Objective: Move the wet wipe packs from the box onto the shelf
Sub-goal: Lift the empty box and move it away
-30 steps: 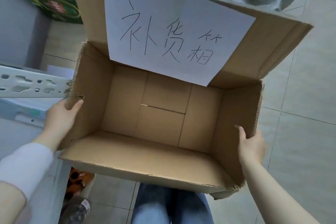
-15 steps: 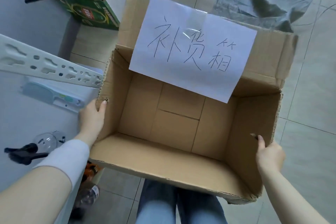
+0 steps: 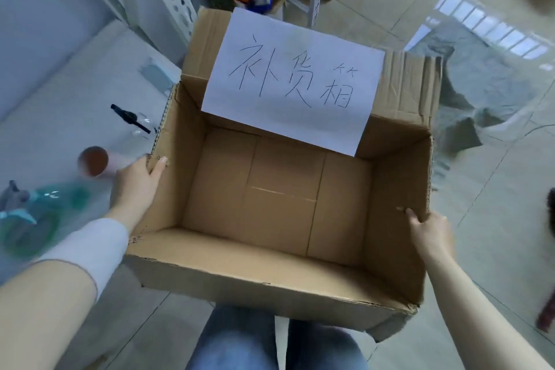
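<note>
— How far along does it look?

— Near the end, I'd judge. The open brown cardboard box (image 3: 282,189) shows a bare bottom and bare inner walls, and I can see no wet wipe packs in it.

— So they're on the shelf?

— I can't confirm that. The white shelf board (image 3: 69,84) on the left carries a clear spray bottle with a black trigger (image 3: 132,120), a blurred green-blue spray bottle (image 3: 42,213) and a round brown-topped container (image 3: 93,161). A flat pale grey-blue thing (image 3: 156,75) lies near the box's far left corner. It could be a pack, but it's too smeared to tell.

— And the hands?

— Both hold the box. The left hand (image 3: 135,186) has its grip clamped on the left wall, thumb hooked over the rim, with the fingers hidden outside. The right hand (image 3: 429,231) has its grip clamped on the right wall, fingertips curled over the edge.

— Where is the box?

— It appears to be held up over the person's blue jeans (image 3: 240,339), above the pale tiled floor (image 3: 495,234), with its left wall just beside the shelf. A white paper sheet with handwritten characters (image 3: 294,81) is stuck to the far flap.

— What's left?

— Going by the empty box, probably only setting it aside.
</note>
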A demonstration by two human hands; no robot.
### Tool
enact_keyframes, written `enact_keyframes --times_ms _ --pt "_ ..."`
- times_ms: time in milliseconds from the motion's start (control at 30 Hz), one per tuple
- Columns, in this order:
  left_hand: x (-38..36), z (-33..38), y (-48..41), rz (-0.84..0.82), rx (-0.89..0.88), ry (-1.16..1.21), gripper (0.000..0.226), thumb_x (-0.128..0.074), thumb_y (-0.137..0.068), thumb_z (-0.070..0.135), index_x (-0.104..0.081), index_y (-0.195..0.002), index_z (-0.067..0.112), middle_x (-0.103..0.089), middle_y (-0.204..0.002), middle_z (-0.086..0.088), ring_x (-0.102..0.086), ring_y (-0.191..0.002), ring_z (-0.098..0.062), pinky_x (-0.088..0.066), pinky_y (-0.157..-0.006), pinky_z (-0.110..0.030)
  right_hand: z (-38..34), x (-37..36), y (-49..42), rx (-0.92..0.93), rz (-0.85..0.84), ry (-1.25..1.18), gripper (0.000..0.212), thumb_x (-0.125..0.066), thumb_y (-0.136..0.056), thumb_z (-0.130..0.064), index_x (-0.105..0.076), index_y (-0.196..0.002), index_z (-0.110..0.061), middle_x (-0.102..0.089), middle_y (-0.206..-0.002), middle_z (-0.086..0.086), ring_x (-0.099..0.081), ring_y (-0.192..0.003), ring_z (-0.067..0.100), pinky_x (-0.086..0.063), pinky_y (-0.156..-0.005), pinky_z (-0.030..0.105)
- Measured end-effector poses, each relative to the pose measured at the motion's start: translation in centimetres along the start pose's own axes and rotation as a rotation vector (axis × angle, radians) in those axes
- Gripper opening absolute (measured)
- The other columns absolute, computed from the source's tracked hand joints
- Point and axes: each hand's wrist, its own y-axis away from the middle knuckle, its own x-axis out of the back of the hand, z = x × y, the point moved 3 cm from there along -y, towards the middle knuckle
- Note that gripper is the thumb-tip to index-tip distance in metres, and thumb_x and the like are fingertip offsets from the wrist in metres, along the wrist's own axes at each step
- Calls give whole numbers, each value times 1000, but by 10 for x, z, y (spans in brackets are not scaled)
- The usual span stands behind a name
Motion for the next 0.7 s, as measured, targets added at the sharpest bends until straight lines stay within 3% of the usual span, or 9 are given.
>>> enact_keyframes --times_ms 167,300,433,500,600,700 --pt "45 -48 100 79 174 82 36 -43 -96 35 -55 -87 3 -61 -91 -29 -57 -87 -46 -44 -72 -43 -17 34 39 149 -25 65 34 -52 -95 -23 -62 -105 8 -65 -98 29 -60 -95 44 -47 -76 42" --pt "66 -112 183 155 335 118 38 -44 -96 31 -57 -85 -3 -61 -82 -29 -59 -82 -43 -42 -65 -40 -47 30 88 316 -41 118 31 -52 -94 -22 -63 -105 4 -65 -98 28 -59 -96 43 -48 -78 45" --pt "75 -190 268 233 566 296 39 -51 -93 27 -57 -84 -10 -61 -83 -34 -58 -83 -46 -47 -73 -46 -83 8 153 536 -78 214 32 -48 -95 -22 -59 -104 6 -65 -98 28 -58 -97 44 -47 -79 44" --pt "77 -227 318 278 668 372 36 -55 -92 27 -54 -77 -6 -58 -70 -26 -58 -71 -41 -46 -64 -43 -102 -8 191 644 -103 251 30 -48 -95 -22 -60 -105 4 -65 -97 26 -60 -94 43 -50 -79 46" --pt "87 -271 399 410 795 384 27 -55 -92 24 -52 -73 5 -40 -50 0 -40 -46 -18 -24 -45 -26 -131 -37 251 838 -137 322 28 -50 -94 -20 -60 -105 4 -65 -99 27 -59 -96 45 -47 -79 43" --pt "94 -310 478 403 970 279 33 -49 -94 31 -56 -78 4 -55 -60 -11 -54 -59 -33 -37 -52 -33 -155 -71 315 980 -205 402 29 -51 -94 -19 -59 -107 6 -64 -102 30 -59 -98 46 -44 -74 40"
